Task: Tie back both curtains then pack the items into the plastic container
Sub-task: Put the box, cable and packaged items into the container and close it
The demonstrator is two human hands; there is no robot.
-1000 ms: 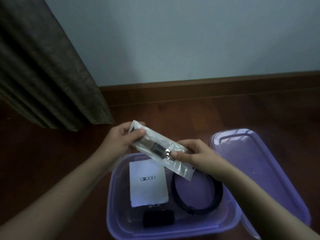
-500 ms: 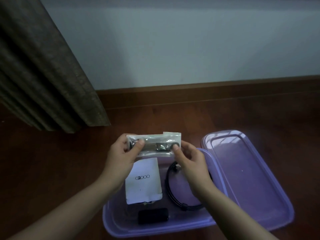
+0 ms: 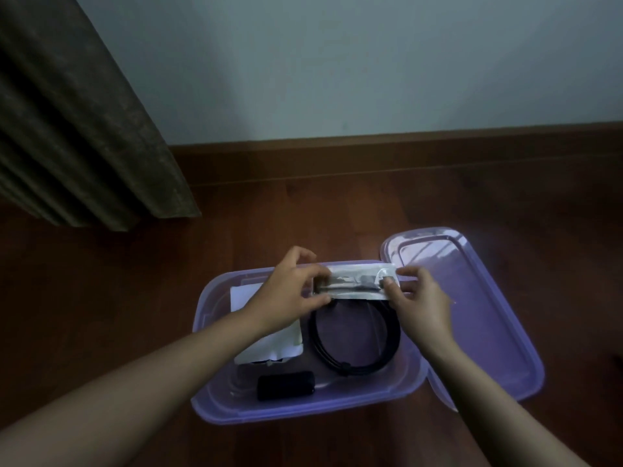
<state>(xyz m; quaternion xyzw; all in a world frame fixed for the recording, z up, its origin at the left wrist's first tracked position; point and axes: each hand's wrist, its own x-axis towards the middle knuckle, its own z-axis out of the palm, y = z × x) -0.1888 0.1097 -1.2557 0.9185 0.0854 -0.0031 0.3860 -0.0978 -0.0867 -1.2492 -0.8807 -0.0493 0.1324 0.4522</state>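
Note:
A purple plastic container (image 3: 305,407) stands open on the wooden floor. Inside lie a white paper packet (image 3: 269,345), a coiled black cable (image 3: 354,338) and a small black case (image 3: 286,385). My left hand (image 3: 293,294) and my right hand (image 3: 418,305) pinch the two ends of a clear plastic pouch (image 3: 357,281) with a dark item inside. The pouch lies level along the container's far rim, above the cable. A brown curtain (image 3: 74,129) hangs at the upper left.
The container's purple lid (image 3: 472,315) lies on the floor, leaning against the container's right side. A wooden skirting board (image 3: 404,153) runs along the pale wall behind. Dark wooden floor surrounds the container.
Both hands turned the pouch from slanted to level and lowered it to the container's far edge. The view has tilted further down over the container.

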